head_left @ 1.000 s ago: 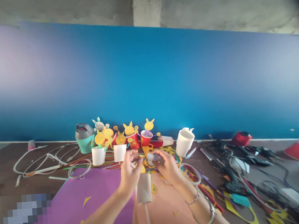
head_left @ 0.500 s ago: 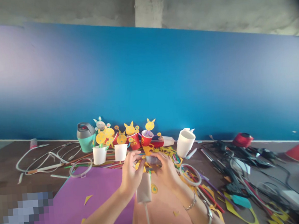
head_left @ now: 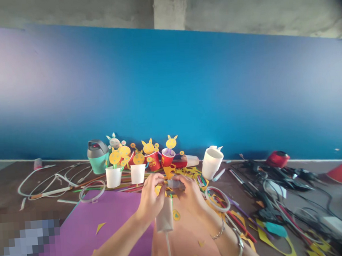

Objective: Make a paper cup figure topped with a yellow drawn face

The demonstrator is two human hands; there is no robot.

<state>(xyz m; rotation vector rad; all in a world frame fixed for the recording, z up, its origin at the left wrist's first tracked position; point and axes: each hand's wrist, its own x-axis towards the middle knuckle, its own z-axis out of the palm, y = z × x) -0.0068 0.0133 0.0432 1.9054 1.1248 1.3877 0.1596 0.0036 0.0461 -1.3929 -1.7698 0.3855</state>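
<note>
My left hand (head_left: 152, 195) is closed round a small yellow paper piece (head_left: 158, 189), above a white paper cup (head_left: 165, 219). My right hand (head_left: 191, 189) pinches a small translucent whitish item (head_left: 175, 183), whose tip meets the fingers of my left hand. The cup lies on the orange sheet (head_left: 187, 244) with a white stick (head_left: 168, 247) coming out toward me and a green bit at its far end. Close to the cup is a yellow disc (head_left: 176, 215) with a green mark. A bracelet and a bangle circle my right wrist.
A purple sheet (head_left: 113, 218) lies at left. Behind stand white cups (head_left: 114, 177) and red cups (head_left: 168, 158) with yellow paper figures, a teal container (head_left: 98, 160) and a tall white cup (head_left: 212, 163). Tape rolls (head_left: 217, 199), scraps and black cables (head_left: 280, 179) lie at right.
Both hands hold almost the same place and grip; the fingers of my left hand have shifted very slightly.
</note>
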